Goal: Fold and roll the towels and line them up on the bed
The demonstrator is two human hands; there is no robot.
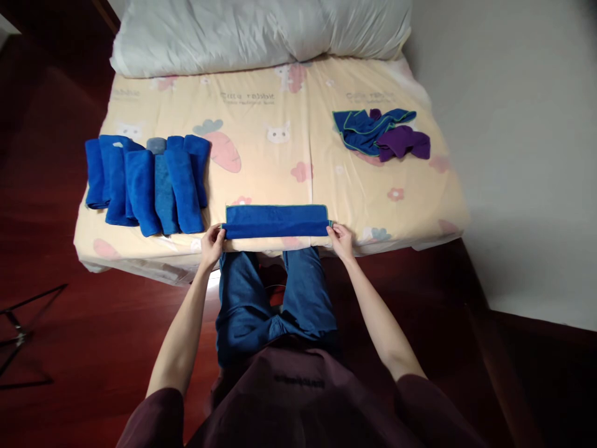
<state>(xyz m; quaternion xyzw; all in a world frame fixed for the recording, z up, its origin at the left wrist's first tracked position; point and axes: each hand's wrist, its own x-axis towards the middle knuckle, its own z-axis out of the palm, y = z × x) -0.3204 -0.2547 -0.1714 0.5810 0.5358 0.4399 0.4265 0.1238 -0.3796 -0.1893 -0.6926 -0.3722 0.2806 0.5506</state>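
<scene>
A blue towel with a thin green edge lies at the front of the bed, its near part folded over into a long strip. My left hand pinches the left end of the fold. At the opposite end, my right hand grips the right corner between thumb and fingers. Left of the towel sit several folded blue towels, overlapping side by side. Toward the right lies a crumpled blue cloth with green edging, partly covered by a purple cloth.
The bed has a cream sheet printed with carrots and rabbits. A pale quilt is bunched at the far end. A wall borders the right side. Black stand legs rest on the dark red floor at left.
</scene>
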